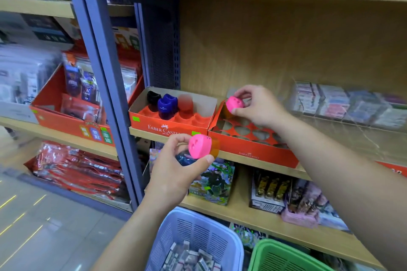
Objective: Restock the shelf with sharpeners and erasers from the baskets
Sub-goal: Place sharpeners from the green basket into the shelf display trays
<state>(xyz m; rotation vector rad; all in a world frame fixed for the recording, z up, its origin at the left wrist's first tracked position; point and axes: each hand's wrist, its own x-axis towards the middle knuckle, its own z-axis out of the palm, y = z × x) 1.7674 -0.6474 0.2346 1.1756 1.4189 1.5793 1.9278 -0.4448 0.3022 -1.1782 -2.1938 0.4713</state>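
While your right grip point(262, 105) pinches a pink sharpener point(234, 103) over the tray point(253, 152), tilt could miss the hole; your left grip point(174, 167) clutches two, so the blue sharpener point(185, 158) may slip.

Right tray point(253, 153) has open holes; sharpeners point(165, 106) fill rear slots of left tray point(154, 127).

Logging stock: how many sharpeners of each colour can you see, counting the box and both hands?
Pink sharpeners: 2
Blue sharpeners: 3
Black sharpener: 1
Red sharpener: 1
Total: 7
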